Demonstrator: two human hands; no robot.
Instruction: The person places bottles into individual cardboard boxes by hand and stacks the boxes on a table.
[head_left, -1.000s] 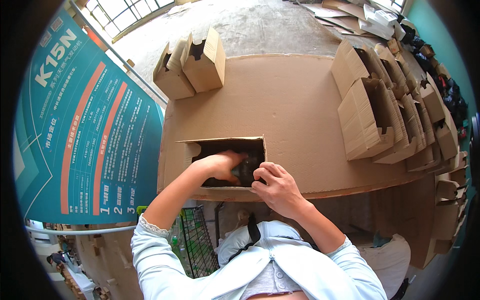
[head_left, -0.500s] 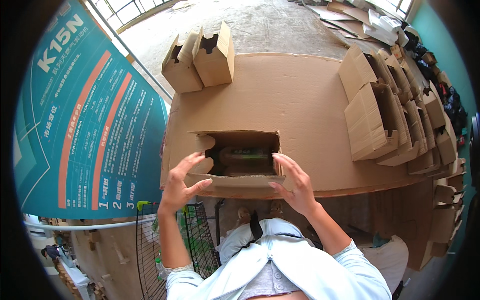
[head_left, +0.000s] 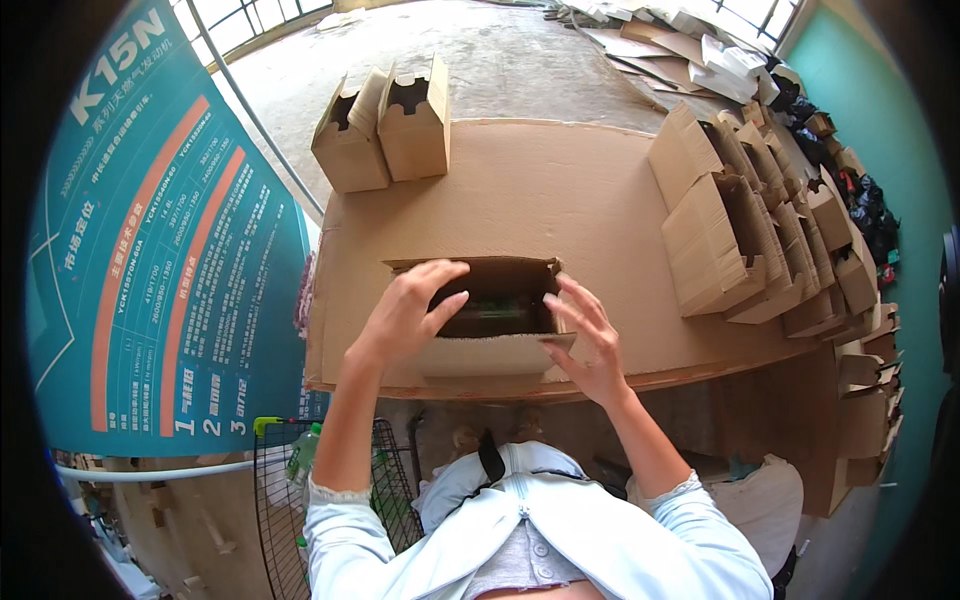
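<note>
An open-topped brown cardboard box [head_left: 480, 356] sits near the table's front edge. Inside its shadowed opening lies a greenish clear plastic bottle [head_left: 498, 310], partly hidden. My left hand [head_left: 402, 308] hovers over the box's left end, thumb and fingers apart, covering the end flap. At the right end is my right hand [head_left: 590, 335], its fingers spread beside the box wall and its thumb by the near corner. Whether the fingertips touch the cardboard is hard to tell.
Two upright cardboard boxes [head_left: 415, 130] stand at the table's far left. Several more boxes [head_left: 715, 240] are packed along the right side. A black wire basket with green bottles [head_left: 303, 452] is below left. A teal banner [head_left: 180, 270] rises on the left.
My left hand has moved right and up over the box's left end, and the flap there is now covered. My right hand stays by the right end. The view has shifted slightly.
</note>
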